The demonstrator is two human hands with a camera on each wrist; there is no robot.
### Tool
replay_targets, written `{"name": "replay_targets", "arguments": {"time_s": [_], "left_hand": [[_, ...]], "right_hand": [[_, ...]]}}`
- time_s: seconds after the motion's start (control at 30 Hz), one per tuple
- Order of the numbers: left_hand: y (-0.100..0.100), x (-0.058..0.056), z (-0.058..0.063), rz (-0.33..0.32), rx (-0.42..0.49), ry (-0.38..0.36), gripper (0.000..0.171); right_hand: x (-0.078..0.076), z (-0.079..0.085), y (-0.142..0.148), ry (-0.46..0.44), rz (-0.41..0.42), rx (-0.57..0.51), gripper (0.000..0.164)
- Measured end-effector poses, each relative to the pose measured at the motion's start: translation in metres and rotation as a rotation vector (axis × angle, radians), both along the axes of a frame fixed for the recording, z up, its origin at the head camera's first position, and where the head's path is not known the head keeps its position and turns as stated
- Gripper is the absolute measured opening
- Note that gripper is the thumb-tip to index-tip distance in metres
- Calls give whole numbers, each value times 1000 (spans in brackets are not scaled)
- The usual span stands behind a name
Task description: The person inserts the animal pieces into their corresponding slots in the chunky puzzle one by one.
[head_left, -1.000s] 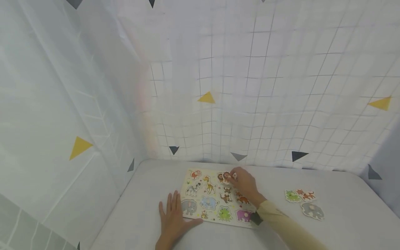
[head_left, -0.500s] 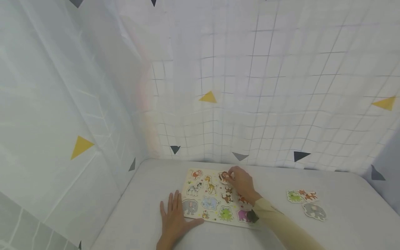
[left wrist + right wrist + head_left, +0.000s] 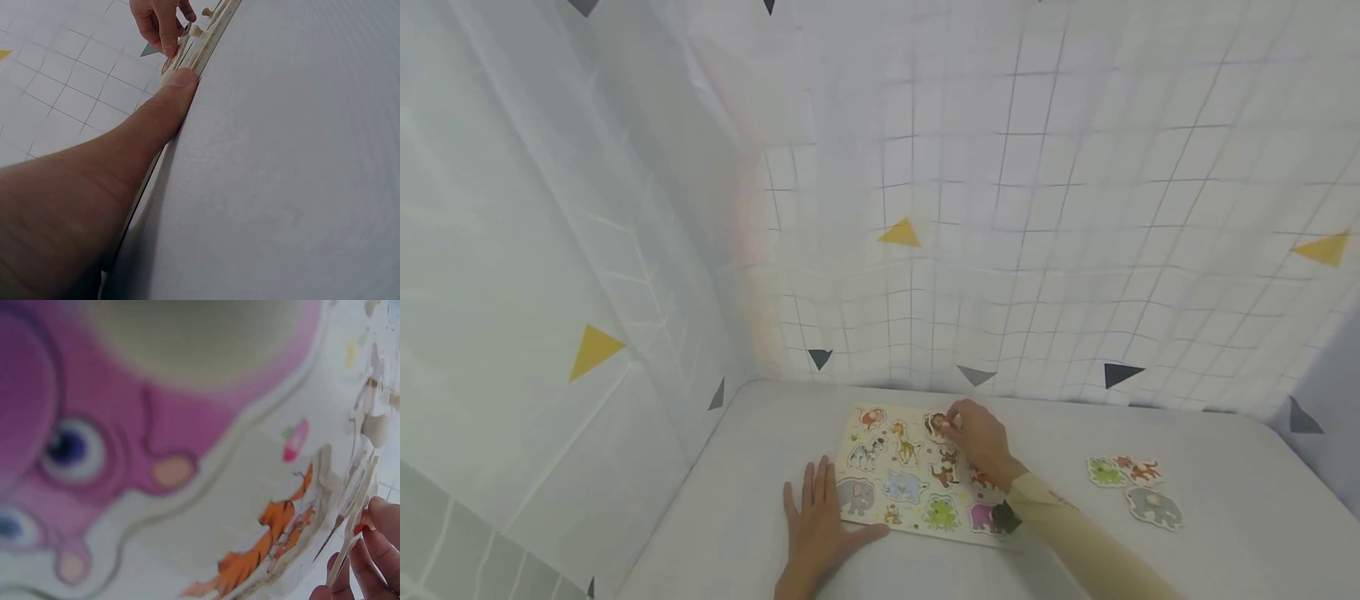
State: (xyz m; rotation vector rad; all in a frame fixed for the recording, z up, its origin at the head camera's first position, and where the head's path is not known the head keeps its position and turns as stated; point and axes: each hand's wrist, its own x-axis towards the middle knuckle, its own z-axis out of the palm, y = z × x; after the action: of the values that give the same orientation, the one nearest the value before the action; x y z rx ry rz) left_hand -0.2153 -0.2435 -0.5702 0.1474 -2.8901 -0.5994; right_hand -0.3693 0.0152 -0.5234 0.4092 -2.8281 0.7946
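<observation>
A cream animal puzzle board (image 3: 910, 515) lies flat on the white table. My left hand (image 3: 816, 529) is spread at its near left corner, the thumb along the front edge in the left wrist view. At the far right corner my right hand (image 3: 981, 435) pinches a lion puzzle piece (image 3: 936, 425) over the printed lion; whether it sits in its recess cannot be told. The right wrist view shows the piece edge-on (image 3: 356, 512) between thumb and fingers. Close to that camera is a purple hippo piece (image 3: 212, 425), with a printed tiger (image 3: 269, 544) beyond.
To the right of the board lie three loose pieces: a green frog (image 3: 1105, 472), an orange striped animal (image 3: 1138, 469) and a grey elephant (image 3: 1153, 507). A white gridded curtain (image 3: 962, 292) hangs behind the table.
The right hand has shifted the lion piece slightly left, so it now covers the printed lion that showed beside it. The left hand stays in place on the board's corner.
</observation>
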Motion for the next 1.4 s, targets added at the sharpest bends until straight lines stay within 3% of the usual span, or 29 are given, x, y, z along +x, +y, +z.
{"name": "replay_targets", "arguments": {"time_s": [0.43,1.4], "left_hand": [[1,-1,0,4,10,9,140],[2,0,-1,14,-17,0,139]], "right_hand": [[1,7,0,-75,7,-7,21],[-2,5,-4,-54,35,13,19]]}}
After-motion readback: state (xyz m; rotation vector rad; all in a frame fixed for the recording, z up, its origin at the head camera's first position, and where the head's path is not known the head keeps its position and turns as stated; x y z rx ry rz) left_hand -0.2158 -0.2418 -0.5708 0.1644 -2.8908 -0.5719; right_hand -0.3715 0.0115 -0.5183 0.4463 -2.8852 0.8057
